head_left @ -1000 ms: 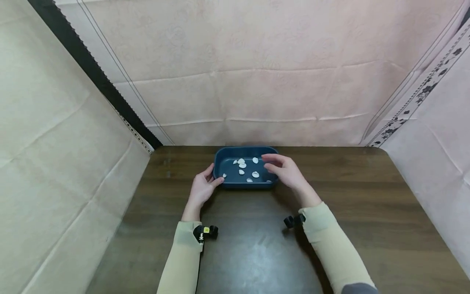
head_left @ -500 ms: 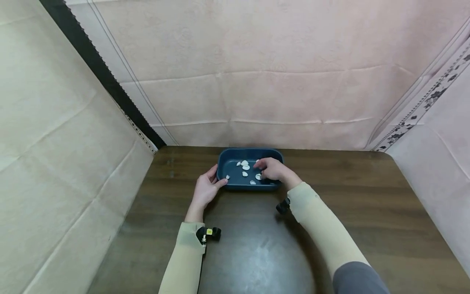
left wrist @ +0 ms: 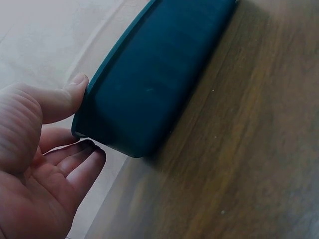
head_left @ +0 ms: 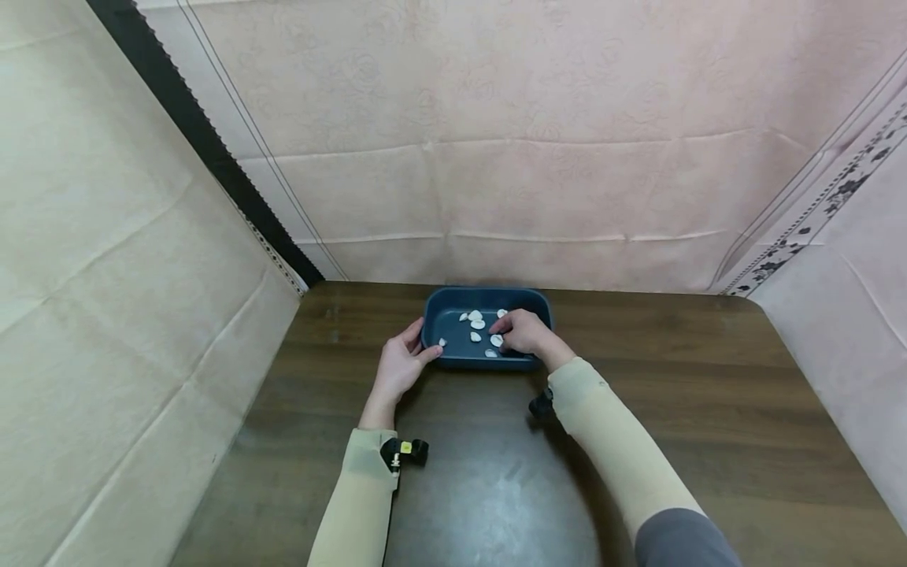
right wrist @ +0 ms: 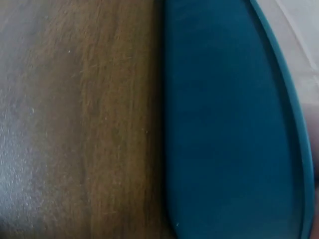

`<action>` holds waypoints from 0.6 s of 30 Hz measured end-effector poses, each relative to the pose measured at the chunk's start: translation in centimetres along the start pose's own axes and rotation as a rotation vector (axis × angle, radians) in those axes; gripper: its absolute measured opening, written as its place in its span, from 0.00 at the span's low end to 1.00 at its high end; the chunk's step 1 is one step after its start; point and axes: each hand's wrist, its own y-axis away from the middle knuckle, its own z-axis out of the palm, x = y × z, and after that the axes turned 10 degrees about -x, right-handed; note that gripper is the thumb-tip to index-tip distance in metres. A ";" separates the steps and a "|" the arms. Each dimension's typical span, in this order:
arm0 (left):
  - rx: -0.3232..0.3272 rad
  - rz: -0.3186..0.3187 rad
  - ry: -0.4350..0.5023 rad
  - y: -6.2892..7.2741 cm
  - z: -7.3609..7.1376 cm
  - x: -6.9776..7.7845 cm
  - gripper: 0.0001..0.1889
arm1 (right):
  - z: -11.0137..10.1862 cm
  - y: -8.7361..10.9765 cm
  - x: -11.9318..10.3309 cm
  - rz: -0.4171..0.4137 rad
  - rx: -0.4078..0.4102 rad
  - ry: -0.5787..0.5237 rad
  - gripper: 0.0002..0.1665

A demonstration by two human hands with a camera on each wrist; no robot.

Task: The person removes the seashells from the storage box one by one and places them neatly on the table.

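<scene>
A dark blue rectangular tray [head_left: 464, 364] lies at the table's far edge, with several small white shell-like pieces spread over its floor. My left hand [head_left: 399, 367] grips the tray's left end. In the left wrist view, the thumb [left wrist: 75, 92] is at the rim and the fingers are below it. My right hand [head_left: 526, 334] reaches into the tray's right half, its thumb and index finger bent round a white shell [head_left: 497, 340]. The right wrist view shows mainly the tray's outer side [right wrist: 229, 124]; the right fingers are mostly hidden behind its rim.
The brown wooden table [head_left: 468, 472] stretches toward me from the tray. A pale cloth wall [head_left: 524, 205] stands right behind the table, and light cloth panels hang at the left and right.
My right hand has come down into the tray, and the shell at its thumb has shifted slightly left among the others. My left hand keeps its hold on the tray's end.
</scene>
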 end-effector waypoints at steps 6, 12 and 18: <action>-0.001 -0.009 0.005 0.0 0.0 -0.2 0.38 | 0.2 -0.1 -0.1 -0.016 0.019 0.044 0.19; -0.003 -0.013 0.007 -0.1 0.0 -0.3 0.38 | 0.3 0.1 -0.3 -0.020 0.022 0.055 0.20; 0.002 -0.012 0.007 -0.1 0.0 -0.3 0.38 | 0.3 0.3 -0.3 0.002 0.031 0.046 0.17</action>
